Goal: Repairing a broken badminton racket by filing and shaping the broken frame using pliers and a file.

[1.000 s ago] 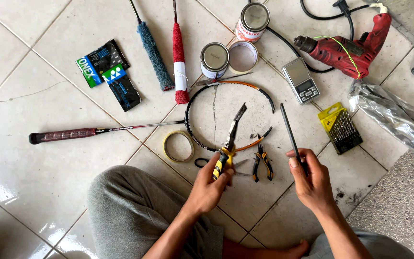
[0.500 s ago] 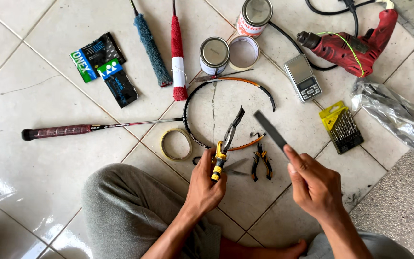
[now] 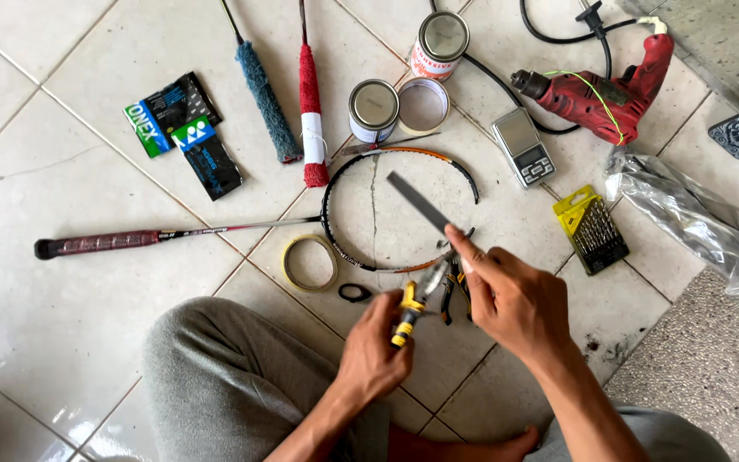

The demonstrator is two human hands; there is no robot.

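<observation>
- Pliers, yellow-handled, gripped by left hand at floor's near-middle, nose up-right toward the file — looks lined up to bite its end.
- Racket lies flat, grip at left edge, broken hoop just beyond both hands.
- Tape ring just beside the hoop, close to hand.
- File, flat and grey, pinched by right hand at its near end, angled over the hoop.
- Second pliers partly hidden under the hands.
- Drill far right, well apart.
</observation>
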